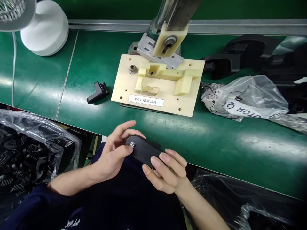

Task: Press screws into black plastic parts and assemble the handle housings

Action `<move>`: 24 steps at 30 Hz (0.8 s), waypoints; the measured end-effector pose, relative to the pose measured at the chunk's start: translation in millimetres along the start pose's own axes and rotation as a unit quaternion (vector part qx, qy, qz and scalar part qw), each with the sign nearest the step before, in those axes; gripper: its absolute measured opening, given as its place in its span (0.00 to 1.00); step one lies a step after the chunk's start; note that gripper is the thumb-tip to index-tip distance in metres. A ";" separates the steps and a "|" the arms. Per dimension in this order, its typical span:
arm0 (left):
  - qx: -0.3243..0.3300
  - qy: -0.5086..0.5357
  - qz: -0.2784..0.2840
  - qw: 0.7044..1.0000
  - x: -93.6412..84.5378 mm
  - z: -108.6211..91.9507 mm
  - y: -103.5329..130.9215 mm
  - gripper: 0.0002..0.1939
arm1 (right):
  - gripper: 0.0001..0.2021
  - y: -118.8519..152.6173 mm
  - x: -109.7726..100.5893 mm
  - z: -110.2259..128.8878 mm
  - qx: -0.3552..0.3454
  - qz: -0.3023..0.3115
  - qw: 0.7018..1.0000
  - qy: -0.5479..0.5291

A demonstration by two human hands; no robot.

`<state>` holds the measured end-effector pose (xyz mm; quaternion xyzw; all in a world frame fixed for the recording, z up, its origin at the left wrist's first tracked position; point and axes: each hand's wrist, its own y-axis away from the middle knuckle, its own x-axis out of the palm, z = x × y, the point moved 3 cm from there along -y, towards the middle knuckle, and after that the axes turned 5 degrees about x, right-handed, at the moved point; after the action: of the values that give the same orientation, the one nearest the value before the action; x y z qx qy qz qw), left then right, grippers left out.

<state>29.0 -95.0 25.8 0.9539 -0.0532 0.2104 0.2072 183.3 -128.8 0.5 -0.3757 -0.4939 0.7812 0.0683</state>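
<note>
A dark elongated plastic part point(145, 151) is held between both hands just off the bench's front edge. My left hand point(117, 150) grips its left end, the thumb beside a shiny screw point(132, 145) in the part. The fingers of my right hand point(168, 169) close on its right end. Beyond my hands, a cream fixture plate point(117, 86) with raised blocks and a white label lies under a press head point(170, 44). A small black angled part point(98, 92) rests left of the plate.
On the green bench point(216, 140), a clear bag of small hardware point(254, 95) and large black parts point(242, 54) lie at the right. A white fan base point(45, 28) stands back left. Plastic-lined containers sit below; the left one holds black parts point(19, 153).
</note>
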 end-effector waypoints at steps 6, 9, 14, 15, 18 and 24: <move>0.031 -0.047 -0.014 0.998 -6.7 5.5 0.9 0.22 | 0.07 0.5 7.1 3.7 0.006 0.004 1.000 -0.009; 0.052 -0.082 -0.010 0.995 -10.3 5.5 1.2 0.21 | 0.08 1.3 9.1 1.9 0.032 0.015 0.999 -0.011; 0.110 -0.177 -0.025 0.978 -18.3 9.0 0.2 0.21 | 0.20 1.1 15.9 -16.7 0.238 0.043 0.969 -0.058; 0.130 -0.213 -0.031 0.968 -20.6 9.7 -0.6 0.21 | 0.19 1.2 17.7 -21.7 0.273 0.050 0.959 -0.056; 0.202 -0.292 -0.048 0.934 -26.5 5.2 -3.0 0.22 | 0.11 0.1 22.1 -35.1 0.302 0.086 0.949 0.011; 0.279 -0.262 0.004 0.924 -22.6 -45.6 16.6 0.22 | 0.21 -2.5 20.4 -43.7 0.293 0.052 0.952 0.066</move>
<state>-11.9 -90.7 60.0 0.9940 -0.0486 -0.0403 -0.0895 196.7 -86.3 -18.1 -0.4147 -0.2176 0.8676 0.1673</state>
